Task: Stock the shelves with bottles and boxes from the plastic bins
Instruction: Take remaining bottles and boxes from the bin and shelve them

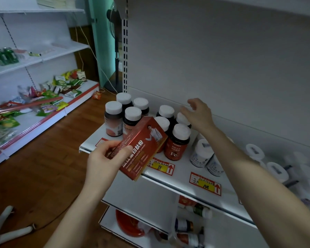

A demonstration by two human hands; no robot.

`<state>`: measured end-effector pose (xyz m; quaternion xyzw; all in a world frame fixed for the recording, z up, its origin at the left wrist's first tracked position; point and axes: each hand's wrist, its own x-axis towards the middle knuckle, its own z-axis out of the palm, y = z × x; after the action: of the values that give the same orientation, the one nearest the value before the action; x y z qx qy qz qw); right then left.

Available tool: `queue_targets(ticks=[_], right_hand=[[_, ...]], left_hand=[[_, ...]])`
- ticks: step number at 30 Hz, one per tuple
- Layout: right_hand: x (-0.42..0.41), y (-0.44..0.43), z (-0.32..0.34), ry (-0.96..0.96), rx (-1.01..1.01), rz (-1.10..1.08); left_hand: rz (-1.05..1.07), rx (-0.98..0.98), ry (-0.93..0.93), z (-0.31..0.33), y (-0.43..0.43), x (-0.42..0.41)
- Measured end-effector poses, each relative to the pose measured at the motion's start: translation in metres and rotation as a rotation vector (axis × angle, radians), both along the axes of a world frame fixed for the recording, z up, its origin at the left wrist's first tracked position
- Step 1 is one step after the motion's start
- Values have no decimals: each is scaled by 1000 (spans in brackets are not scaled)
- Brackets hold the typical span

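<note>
My left hand (106,158) grips a red box (143,145) labelled "Hemoglobin peptide powder", tilted over the front edge of the white shelf (179,178). Behind the box stand several dark bottles with white caps (115,120), and a red "Fe" bottle (177,142) is just to its right. My right hand (198,113) hovers over the back bottles near the shelf's rear wall, fingers loosely spread and holding nothing. White bottles (201,153) lie further right on the shelf.
Below the shelf a clear plastic bin (175,231) holds more bottles and a red item. Across the wooden floor at the left, another shelf unit (43,115) carries snack packets and green cans. A standing fan (115,42) stands behind the shelf post.
</note>
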<state>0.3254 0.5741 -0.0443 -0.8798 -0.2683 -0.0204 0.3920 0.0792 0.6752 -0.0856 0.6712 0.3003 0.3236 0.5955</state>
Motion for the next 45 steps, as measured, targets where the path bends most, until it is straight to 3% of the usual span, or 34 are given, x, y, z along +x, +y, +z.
queue_targets(ticks=[2,4,7,9,15,19,27,32,38,45], right_hand=[[-20,-6,9,-26,220,14],[-46,-11,17,71,333,93],[-84,-17,22,244,334,271],[-100,-19,18,261,321,293],[-115,-41,4,255,378,124],[-122,-75,-9,276,472,-28],[-137,-173,-20,445,724,-223],[-146,-270,-18,451,684,-286],[-163,-432,-1,230,285,-241],[-192,-571,20,188,367,-366]], left_hand=[[-33,-85,-30,3,-1,-2],[-72,-150,-49,5,-3,-4],[-143,-250,-77,7,-5,-5],[-191,-280,-85,5,-5,-5],[-316,-266,-54,-10,-18,-5],[-363,-357,-39,-16,-41,-6],[-557,-292,20,-12,-120,5],[-585,-227,-32,-9,-193,19],[-741,-9,-94,1,-314,30],[-940,160,-81,7,-457,61]])
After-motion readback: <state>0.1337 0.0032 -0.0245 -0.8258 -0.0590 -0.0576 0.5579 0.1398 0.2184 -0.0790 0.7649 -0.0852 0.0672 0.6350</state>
